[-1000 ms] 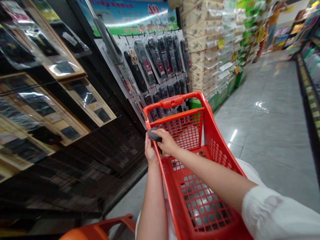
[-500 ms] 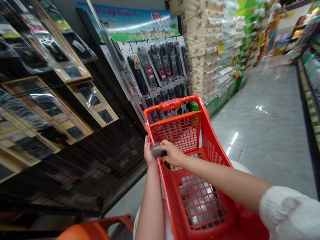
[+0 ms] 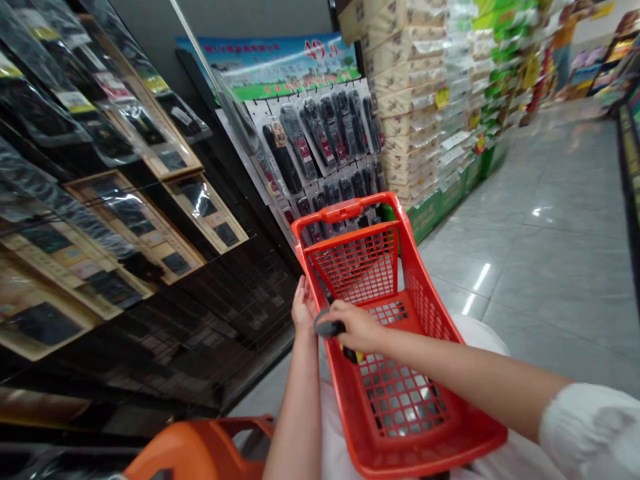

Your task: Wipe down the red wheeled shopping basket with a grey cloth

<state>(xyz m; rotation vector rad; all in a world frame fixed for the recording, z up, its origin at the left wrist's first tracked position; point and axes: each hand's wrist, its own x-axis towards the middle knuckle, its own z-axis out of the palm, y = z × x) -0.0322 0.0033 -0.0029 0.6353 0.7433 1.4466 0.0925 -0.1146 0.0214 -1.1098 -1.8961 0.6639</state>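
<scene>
A red shopping basket cart (image 3: 430,280) with a mesh floor and raised handle stands in front of me. My right hand (image 3: 357,325) is closed round a dark grey and black tool (image 3: 330,327), whose yellow and black part shows below the fingers, over the basket's left rim. My left hand (image 3: 303,305) rests against the outside of that rim, palm turned up and fingers apart, just left of the tool's grey end. Nothing shows in its palm.
Packaged belts (image 3: 283,157) hang on a rack ahead, with boxed goods (image 3: 210,210) on the dark shelf at left. Stacked cartons (image 3: 407,107) line the aisle. An orange object (image 3: 193,450) is at bottom left. A person (image 3: 565,43) stands far back at right.
Both hands and the tool have shifted slightly lower and to the right in view. More of the basket's near end shows, and the shelves at left have moved rightward in the picture.
</scene>
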